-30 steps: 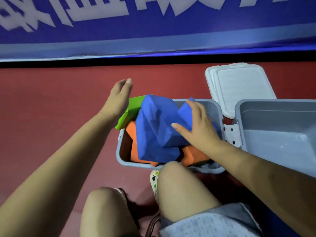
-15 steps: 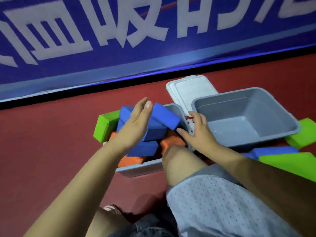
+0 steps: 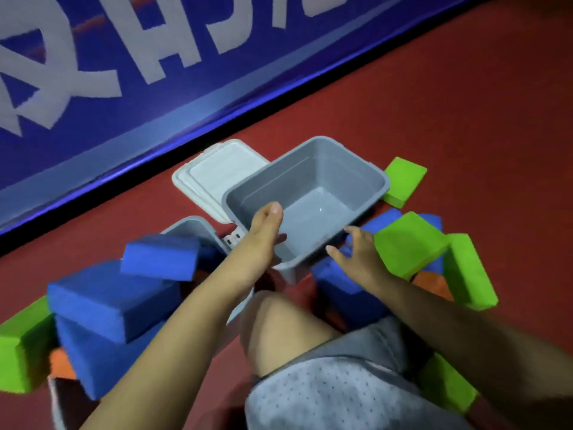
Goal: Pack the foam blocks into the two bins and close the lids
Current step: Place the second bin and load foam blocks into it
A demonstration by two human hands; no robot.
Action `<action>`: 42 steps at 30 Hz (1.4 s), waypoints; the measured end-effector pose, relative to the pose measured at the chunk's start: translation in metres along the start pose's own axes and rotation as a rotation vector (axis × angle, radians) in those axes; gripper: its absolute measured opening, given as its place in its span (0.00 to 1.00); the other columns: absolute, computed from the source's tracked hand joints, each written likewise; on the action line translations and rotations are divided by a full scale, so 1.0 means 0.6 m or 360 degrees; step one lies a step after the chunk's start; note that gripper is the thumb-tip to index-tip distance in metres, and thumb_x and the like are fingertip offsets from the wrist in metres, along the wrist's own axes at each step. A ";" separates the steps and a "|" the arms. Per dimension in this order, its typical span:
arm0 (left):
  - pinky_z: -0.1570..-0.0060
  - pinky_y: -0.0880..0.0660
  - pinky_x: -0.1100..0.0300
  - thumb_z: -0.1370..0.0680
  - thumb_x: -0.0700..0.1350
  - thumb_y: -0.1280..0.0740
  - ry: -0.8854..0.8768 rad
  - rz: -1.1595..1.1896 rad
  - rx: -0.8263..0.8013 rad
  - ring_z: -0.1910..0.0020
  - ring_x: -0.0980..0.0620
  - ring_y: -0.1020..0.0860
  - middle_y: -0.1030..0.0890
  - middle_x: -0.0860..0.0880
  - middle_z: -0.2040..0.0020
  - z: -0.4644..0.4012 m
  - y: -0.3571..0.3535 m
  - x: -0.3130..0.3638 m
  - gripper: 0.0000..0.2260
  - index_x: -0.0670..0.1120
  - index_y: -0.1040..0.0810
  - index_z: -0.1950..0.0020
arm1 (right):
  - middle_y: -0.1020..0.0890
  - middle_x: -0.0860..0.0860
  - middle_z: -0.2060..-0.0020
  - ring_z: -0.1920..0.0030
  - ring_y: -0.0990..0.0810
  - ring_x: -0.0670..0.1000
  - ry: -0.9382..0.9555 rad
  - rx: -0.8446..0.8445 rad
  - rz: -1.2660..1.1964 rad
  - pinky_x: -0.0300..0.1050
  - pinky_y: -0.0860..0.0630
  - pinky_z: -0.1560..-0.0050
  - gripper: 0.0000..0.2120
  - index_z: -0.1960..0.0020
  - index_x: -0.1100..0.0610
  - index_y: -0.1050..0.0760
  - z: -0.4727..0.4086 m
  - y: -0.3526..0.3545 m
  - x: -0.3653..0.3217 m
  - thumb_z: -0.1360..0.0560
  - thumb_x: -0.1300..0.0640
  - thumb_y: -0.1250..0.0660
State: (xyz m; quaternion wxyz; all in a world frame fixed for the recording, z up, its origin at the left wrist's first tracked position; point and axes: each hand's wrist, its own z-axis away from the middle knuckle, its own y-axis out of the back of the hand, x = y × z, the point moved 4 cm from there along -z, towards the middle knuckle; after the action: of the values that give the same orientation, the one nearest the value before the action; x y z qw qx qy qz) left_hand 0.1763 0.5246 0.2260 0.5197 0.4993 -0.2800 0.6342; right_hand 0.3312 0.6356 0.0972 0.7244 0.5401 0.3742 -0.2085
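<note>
Empty grey bin (image 3: 313, 193) is seen centre, on the red floor (image 3: 434, 113); its near-left rim is grasped by the left hand (image 3: 263, 231). Right hand (image 3: 356, 256) is held released, fingers spread, over blue blocks (image 3: 347, 290). Left bin (image 3: 192, 225) is heaped with blue blocks (image 3: 108, 293). White lids (image 3: 217, 172) lie far-left of the empty bin.

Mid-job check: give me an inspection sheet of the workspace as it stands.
Surface: red floor.
Job's things: empty grey plastic bin, lid off; second grey bin heaped with blue foam blocks; loose green foam blocks and blue ones beside the empty bin; white plastic lids stacked on the floor behind.
Clutter: nothing seen.
Grippers: left hand at the empty bin's near rim; right hand open above the loose blocks.
Cables: nothing seen.
Surroundings: blue banner with white lettering.
</note>
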 end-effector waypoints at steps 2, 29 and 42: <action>0.43 0.28 0.52 0.19 0.60 0.50 0.0090 0.0130 0.0047 0.39 0.54 0.26 0.31 0.55 0.33 -0.051 -0.027 -0.007 0.21 0.56 0.39 0.28 | 0.27 0.67 0.44 0.41 0.28 0.63 -0.0128 -0.0022 -0.0001 0.45 0.35 0.38 0.27 0.36 0.67 0.30 -0.033 0.003 0.053 0.29 0.55 0.27; 0.53 0.29 0.56 0.19 0.57 0.45 0.1008 0.0638 -0.0302 0.52 0.54 0.23 0.21 0.52 0.51 -0.301 -0.326 -0.212 0.13 0.51 0.26 0.51 | 0.20 0.53 0.57 0.67 0.24 0.50 -0.1941 0.0394 -0.1652 0.40 0.31 0.72 0.22 0.42 0.58 0.27 -0.102 -0.098 0.435 0.30 0.48 0.27; 0.47 0.30 0.52 0.20 0.55 0.40 0.1009 0.0685 -0.0225 0.42 0.51 0.26 0.25 0.49 0.41 -0.316 -0.312 -0.224 0.10 0.52 0.25 0.46 | 0.25 0.51 0.62 0.59 0.26 0.48 -0.1930 0.0238 -0.2272 0.45 0.25 0.60 0.10 0.55 0.56 0.27 -0.105 -0.114 0.406 0.30 0.53 0.27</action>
State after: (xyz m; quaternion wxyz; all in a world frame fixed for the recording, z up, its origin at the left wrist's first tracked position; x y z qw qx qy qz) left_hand 0.2820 0.6963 0.0059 0.4687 0.1715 -0.2468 0.8307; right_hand 0.4169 0.6973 -0.1415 0.4599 0.0270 0.1615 -0.8728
